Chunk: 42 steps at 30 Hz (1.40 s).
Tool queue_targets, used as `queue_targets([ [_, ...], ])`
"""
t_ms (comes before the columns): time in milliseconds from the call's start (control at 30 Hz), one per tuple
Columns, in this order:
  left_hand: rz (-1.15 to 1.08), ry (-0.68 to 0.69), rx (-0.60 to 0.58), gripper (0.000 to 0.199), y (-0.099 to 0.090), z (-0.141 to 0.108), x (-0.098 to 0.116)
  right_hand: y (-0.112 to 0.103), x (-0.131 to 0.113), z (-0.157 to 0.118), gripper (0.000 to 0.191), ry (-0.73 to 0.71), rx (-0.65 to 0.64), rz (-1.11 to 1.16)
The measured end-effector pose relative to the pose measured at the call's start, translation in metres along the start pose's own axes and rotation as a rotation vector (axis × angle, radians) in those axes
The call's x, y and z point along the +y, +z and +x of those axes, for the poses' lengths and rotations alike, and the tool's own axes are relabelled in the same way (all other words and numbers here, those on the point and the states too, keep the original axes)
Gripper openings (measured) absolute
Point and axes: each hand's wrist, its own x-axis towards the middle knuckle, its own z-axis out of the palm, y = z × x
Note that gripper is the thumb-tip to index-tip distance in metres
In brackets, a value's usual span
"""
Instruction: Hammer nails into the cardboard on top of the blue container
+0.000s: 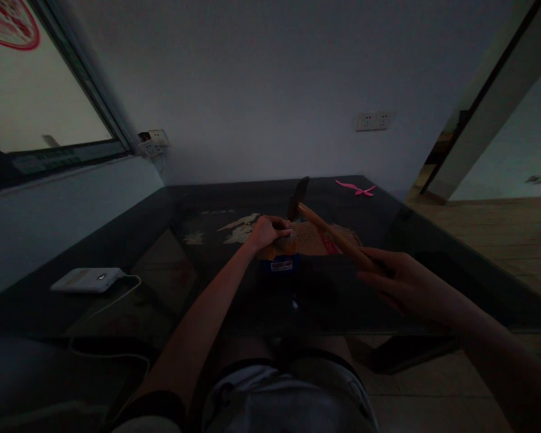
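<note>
My right hand [397, 279] is wrapped round the wooden handle of a hammer [336, 237]. The hammer's dark head is raised over the table, just beyond my left hand [273, 231]. The fingers of that hand are pinched together above a blue box [280, 264] with a white label and an orange-brown top. Whatever sits between the fingertips is too small and dark to make out. Beside the box, under the hammer handle, lies a piece of brown cardboard [310, 237] with print and a red patch.
The dark glossy table [225, 300] reaches to the wall. A white power bank [88, 279] with a white cable [133, 285] lies at the left. A pink ribbon [358, 189] is near the far right corner. Wall sockets [374, 121] are above the table.
</note>
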Motion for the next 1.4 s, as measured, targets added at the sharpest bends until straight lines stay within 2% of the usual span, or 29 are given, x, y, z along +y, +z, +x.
queue_targets([
  [200, 0.001, -0.010, -0.038, 0.016, -0.0005, 0.0008, -0.0007, 0.0038, 0.0090, 0.0061, 0.037, -0.014, -0.046, -0.031],
  [367, -0.013, -0.007, -0.004, 0.019, 0.0006, 0.0008, 0.0002, 0.0020, 0.0025, 0.0005, 0.048, -0.012, 0.020, 0.042],
  [533, 0.002, -0.015, -0.032, 0.018, 0.0007, 0.0012, -0.0009, 0.0055, 0.0070, 0.0044, 0.036, -0.040, 0.002, -0.016],
  [800, -0.015, 0.009, -0.019, 0.017, 0.0008, 0.0018, -0.0009, 0.0034, 0.0016, 0.0000, 0.051, 0.011, -0.006, 0.022],
  [1000, 0.004, -0.021, -0.036, 0.017, 0.0001, 0.0015, 0.0001, 0.0052, 0.0041, 0.0053, 0.043, 0.002, -0.046, -0.053],
  [1167, -0.032, -0.006, -0.014, 0.019, 0.0018, 0.0013, -0.0018, 0.0027, 0.0033, 0.0020, 0.049, -0.024, -0.026, 0.007],
  [1333, -0.065, -0.016, -0.054, 0.017, 0.0017, 0.0010, -0.0032, 0.0080, 0.0060, 0.0027, 0.038, -0.003, -0.050, -0.003],
  [1400, -0.065, -0.017, -0.058, 0.016, 0.0018, 0.0009, -0.0025, 0.0080, 0.0047, 0.0020, 0.040, 0.004, -0.034, 0.010],
])
